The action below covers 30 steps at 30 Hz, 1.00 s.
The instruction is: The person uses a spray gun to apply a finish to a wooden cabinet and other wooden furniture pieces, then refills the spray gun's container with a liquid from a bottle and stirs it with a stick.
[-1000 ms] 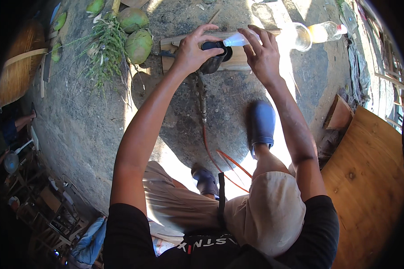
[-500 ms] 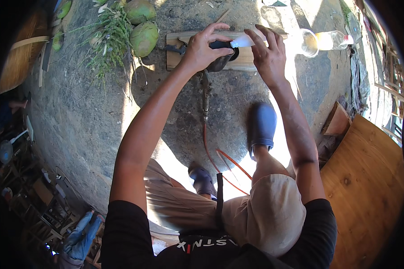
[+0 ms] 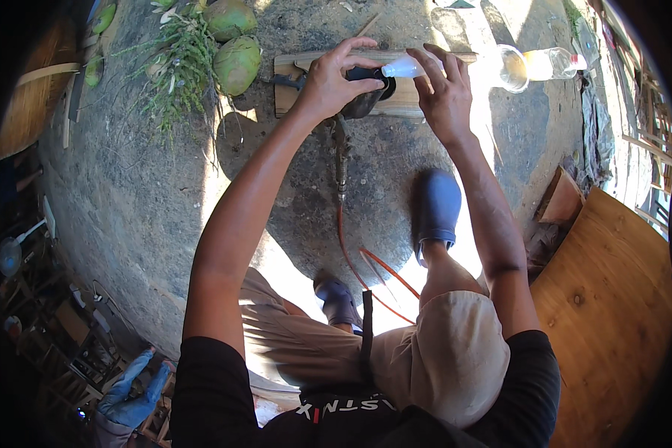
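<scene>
My left hand is closed around the rim of a black cup, thumb and fingers on either side of its dark opening. The cup sits on what looks like a spray gun, whose metal handle points toward me. In my right hand is a small whitish translucent bottle, lying nearly level. Its mouth is over the cup's opening. Whether liquid flows from it is too small to tell. Beneath both hands lies a wooden board.
An orange hose runs from the handle toward my feet. Right of the board are a clear container and a clear bottle with a red cap. Green coconuts lie left. A large wooden panel stands at right; another person's legs show lower left.
The small bottle and both hands hold nearly the same pose. The whole view has shifted slightly, and the other person's legs at the lower left have moved a little.
</scene>
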Each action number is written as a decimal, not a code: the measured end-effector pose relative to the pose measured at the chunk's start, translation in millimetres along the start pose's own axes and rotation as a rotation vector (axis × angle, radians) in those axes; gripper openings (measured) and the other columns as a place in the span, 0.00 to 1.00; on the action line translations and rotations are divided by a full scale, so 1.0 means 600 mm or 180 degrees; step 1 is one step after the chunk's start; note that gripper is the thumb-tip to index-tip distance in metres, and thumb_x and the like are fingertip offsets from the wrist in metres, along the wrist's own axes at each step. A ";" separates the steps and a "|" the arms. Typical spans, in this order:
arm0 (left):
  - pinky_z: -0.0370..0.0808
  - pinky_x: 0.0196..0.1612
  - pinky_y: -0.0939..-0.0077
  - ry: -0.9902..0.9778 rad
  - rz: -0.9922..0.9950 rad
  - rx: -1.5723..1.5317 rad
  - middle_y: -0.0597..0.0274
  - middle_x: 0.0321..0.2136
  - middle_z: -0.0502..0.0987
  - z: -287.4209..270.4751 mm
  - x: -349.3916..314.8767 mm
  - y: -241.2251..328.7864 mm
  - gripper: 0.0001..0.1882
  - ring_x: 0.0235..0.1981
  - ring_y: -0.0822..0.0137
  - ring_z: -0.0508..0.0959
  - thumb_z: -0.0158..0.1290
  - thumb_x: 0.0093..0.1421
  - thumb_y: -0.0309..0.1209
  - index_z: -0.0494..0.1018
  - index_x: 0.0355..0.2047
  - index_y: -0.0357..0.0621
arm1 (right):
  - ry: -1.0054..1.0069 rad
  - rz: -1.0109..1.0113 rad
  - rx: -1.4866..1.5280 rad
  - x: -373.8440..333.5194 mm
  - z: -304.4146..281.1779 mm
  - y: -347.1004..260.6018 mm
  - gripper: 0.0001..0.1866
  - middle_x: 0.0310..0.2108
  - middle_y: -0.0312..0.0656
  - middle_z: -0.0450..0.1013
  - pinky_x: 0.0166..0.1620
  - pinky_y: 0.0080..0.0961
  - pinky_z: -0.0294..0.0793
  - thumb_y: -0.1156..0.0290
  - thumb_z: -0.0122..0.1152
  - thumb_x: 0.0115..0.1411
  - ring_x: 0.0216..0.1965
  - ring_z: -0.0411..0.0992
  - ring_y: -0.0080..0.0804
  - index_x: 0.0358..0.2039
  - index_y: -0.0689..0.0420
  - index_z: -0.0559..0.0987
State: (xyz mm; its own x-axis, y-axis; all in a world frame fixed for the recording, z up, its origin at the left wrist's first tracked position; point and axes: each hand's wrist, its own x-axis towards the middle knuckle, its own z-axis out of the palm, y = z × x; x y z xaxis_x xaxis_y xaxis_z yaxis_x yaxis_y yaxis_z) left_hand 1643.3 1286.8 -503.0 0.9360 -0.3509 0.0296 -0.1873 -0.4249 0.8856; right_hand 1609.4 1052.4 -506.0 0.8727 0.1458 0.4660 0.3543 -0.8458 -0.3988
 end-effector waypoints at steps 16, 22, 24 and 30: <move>0.77 0.58 0.67 -0.0141 -0.0049 -0.0109 0.66 0.50 0.87 0.005 0.011 0.006 0.37 0.51 0.72 0.82 0.74 0.56 0.33 0.72 0.64 0.47 | 0.0058 -0.0154 -0.0287 -0.004 -0.003 0.008 0.30 0.57 0.36 0.75 0.56 0.41 0.76 0.76 0.71 0.55 0.55 0.73 0.43 0.59 0.40 0.80; 0.78 0.57 0.68 -0.0093 0.0032 -0.0041 0.68 0.52 0.85 0.008 0.010 -0.005 0.33 0.50 0.71 0.83 0.74 0.56 0.33 0.75 0.61 0.46 | 0.0103 -0.0219 -0.0369 -0.003 0.000 0.004 0.30 0.58 0.36 0.74 0.57 0.42 0.75 0.76 0.70 0.56 0.56 0.72 0.43 0.59 0.40 0.80; 0.78 0.57 0.68 -0.0114 0.0000 -0.0134 0.70 0.54 0.84 0.008 0.009 -0.006 0.31 0.50 0.70 0.83 0.74 0.56 0.33 0.77 0.59 0.45 | 0.0093 -0.0212 -0.0381 -0.003 0.000 0.005 0.29 0.58 0.36 0.74 0.57 0.42 0.75 0.76 0.69 0.56 0.56 0.72 0.43 0.59 0.39 0.80; 0.77 0.59 0.66 -0.0139 -0.0032 -0.0063 0.69 0.54 0.84 0.006 0.010 0.000 0.31 0.52 0.70 0.82 0.74 0.56 0.33 0.77 0.59 0.47 | 0.0116 -0.0185 -0.0410 -0.007 0.000 0.005 0.29 0.58 0.36 0.74 0.57 0.42 0.74 0.76 0.68 0.57 0.56 0.72 0.44 0.59 0.39 0.80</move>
State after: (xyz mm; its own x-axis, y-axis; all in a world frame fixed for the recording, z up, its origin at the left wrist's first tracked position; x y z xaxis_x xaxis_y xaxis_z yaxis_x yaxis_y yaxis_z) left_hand 1647.7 1281.7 -504.6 0.9238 -0.3829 0.0009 -0.1717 -0.4122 0.8948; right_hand 1607.1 1048.9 -509.0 0.8384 0.1796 0.5147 0.3557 -0.8957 -0.2668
